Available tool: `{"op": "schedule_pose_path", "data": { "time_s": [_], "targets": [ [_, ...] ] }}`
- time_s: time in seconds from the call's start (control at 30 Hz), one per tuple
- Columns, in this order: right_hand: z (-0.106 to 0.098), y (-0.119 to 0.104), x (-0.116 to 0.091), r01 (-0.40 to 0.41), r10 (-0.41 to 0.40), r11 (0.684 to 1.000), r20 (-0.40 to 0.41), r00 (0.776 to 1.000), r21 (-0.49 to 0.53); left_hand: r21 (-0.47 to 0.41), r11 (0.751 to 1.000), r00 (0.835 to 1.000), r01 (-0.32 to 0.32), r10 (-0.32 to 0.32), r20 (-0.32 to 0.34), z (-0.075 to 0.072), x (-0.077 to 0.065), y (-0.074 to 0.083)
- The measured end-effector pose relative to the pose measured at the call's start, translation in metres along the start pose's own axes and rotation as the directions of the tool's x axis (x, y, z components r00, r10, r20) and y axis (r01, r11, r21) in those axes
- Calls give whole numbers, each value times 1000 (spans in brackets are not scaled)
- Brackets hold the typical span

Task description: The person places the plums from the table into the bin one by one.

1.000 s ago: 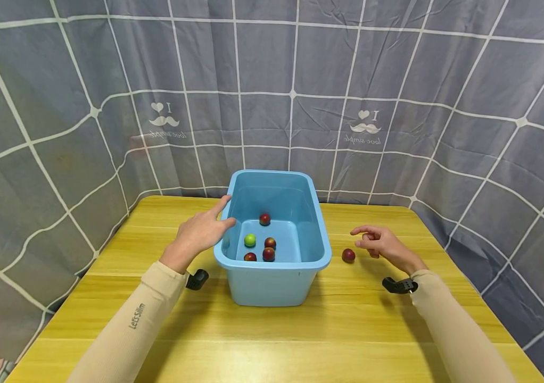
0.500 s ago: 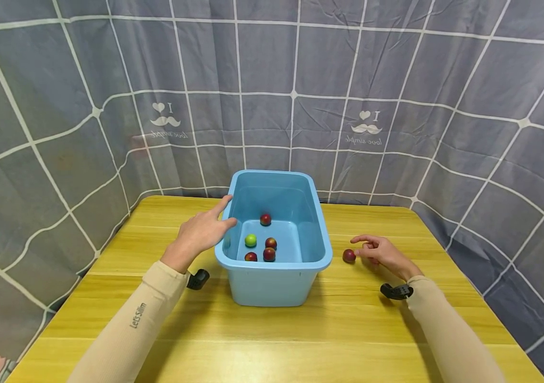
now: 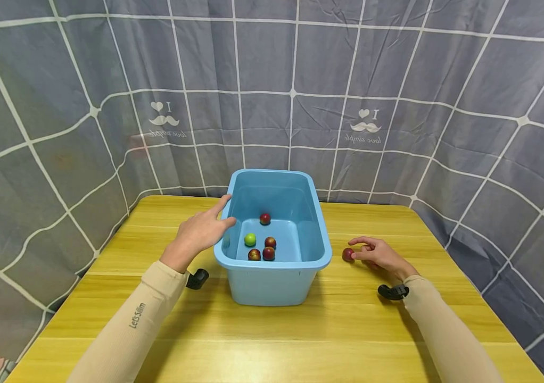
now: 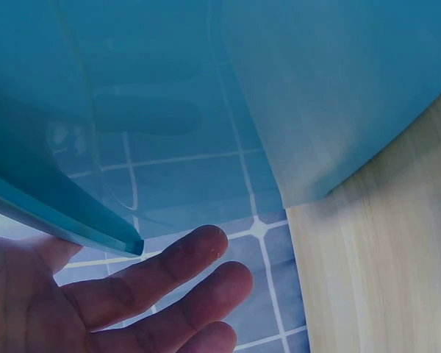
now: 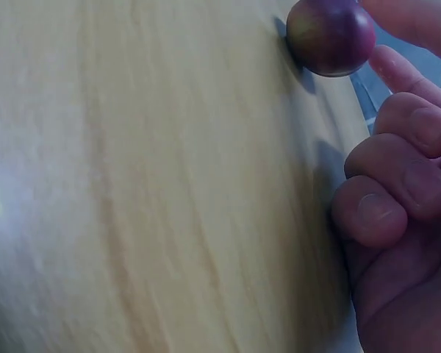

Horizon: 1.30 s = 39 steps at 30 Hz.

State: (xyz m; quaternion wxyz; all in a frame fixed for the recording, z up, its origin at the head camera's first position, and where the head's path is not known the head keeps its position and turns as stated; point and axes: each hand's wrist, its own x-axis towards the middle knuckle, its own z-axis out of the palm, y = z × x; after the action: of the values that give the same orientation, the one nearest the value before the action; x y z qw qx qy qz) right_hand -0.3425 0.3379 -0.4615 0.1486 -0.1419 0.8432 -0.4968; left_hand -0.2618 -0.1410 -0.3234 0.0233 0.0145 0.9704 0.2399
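A light blue plastic tub (image 3: pixel 272 287) stands mid-table, holding several dark red plums (image 3: pixel 269 254) and one green round fruit (image 3: pixel 250 239). My left hand (image 3: pixel 201 232) rests at the tub's left rim, with thumb and index finger reaching the edge. In the left wrist view its fingers (image 4: pixel 195 257) extend loosely beside the tub wall. Right of the tub, another dark red plum (image 3: pixel 347 255) lies on the table. My right hand (image 3: pixel 381 255) is beside it, thumb tip right at the fruit and index finger stretched above it. The right wrist view shows the other fingers (image 5: pixel 371 209) curled inward.
The yellow wood-grain table (image 3: pixel 329 340) extends around the tub. A grey curtain (image 3: pixel 262 122) with white grid lines surrounds the back and sides. Both wrists wear black camera mounts (image 3: pixel 393 292).
My right hand has moved left and closer, bringing its thumb to the loose plum. One plum at the tub's near left has rolled slightly right. The left hand has stayed in place.
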Motion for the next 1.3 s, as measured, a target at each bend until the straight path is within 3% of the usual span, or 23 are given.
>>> {"op": "schedule_pose_path", "data": {
  "time_s": [0.93, 1.3],
  "targets": [
    [2, 2, 3, -38, 36, 995, -24, 999, -93, -5, 1000, 1000, -4, 4, -6, 0, -1, 0],
    [1, -1, 1, -39, 38, 997, -17, 999, -74, -3, 1000, 1000, -1, 1, -1, 0, -1, 0]
  ]
}}
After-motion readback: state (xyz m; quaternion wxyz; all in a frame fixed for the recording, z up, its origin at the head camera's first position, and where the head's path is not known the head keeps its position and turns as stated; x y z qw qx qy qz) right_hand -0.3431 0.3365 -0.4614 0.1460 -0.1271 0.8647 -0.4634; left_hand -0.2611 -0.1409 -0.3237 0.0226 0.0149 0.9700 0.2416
